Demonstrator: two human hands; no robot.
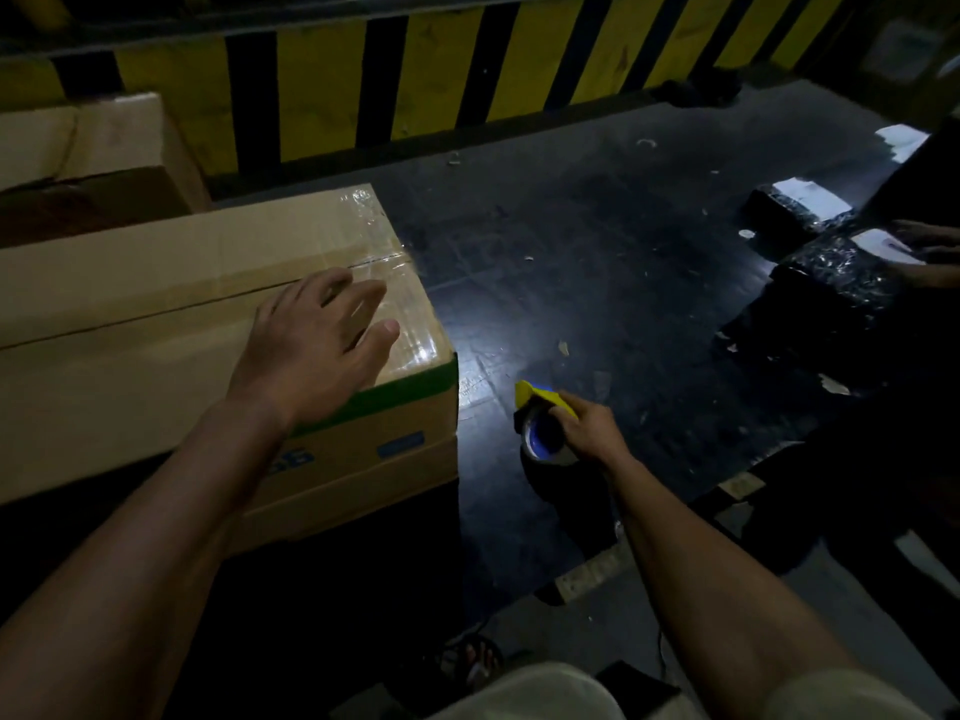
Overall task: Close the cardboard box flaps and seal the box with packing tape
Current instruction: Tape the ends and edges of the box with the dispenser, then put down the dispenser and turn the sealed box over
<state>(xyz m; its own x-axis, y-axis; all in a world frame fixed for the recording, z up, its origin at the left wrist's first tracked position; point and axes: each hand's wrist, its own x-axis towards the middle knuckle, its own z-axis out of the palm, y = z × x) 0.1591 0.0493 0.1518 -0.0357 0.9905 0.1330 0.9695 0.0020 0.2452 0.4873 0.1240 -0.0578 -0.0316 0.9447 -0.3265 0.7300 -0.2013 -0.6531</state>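
A large cardboard box point(156, 314) stands at the left with its top flaps closed. Clear packing tape point(405, 304) shines across the right end of its top and over the flap seam. My left hand point(317, 340) hovers flat over that taped end, fingers spread, holding nothing. To the right of the box and lower down, my right hand point(587, 426) grips a tape dispenser point(543, 428) with a yellow guard and a blue-cored roll, held above the dark floor.
A second cardboard box point(88, 158) stands behind at the far left. A yellow-and-black striped barrier point(415, 80) runs along the back. Black wrapped parcels point(831, 283) with white labels lie at the right, with another person's hand point(930, 241) on them. Paper scraps dot the floor.
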